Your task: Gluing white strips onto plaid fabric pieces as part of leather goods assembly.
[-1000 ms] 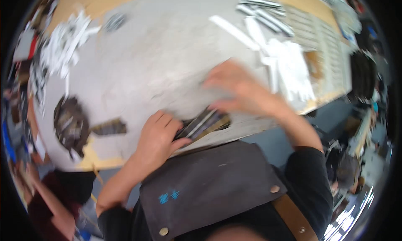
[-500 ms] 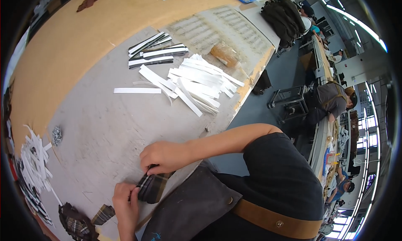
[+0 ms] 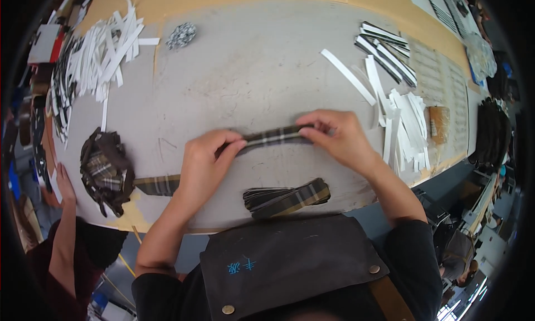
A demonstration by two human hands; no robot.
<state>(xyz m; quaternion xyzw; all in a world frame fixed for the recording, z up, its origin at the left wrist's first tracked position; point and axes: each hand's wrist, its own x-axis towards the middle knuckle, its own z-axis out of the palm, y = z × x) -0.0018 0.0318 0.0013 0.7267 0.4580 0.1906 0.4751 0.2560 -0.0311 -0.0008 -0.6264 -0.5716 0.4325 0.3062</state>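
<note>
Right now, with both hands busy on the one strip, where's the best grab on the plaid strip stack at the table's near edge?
Take the plaid strip stack at its right end, from the near edge, pinching top and bottom. That end looks squared and aligned; the left end fans out, so it would likely splay. The left hand and right hand hold the single plaid strip farther back.

Wide open middle, cluttered edges

Bare grey tabletop [image 3: 251,81] beyond the hands is free; white strips [image 3: 398,123] crowd the right, a plaid stack [image 3: 287,197] sits at the near edge, a fabric heap [image 3: 105,170] blocks the left.
</note>
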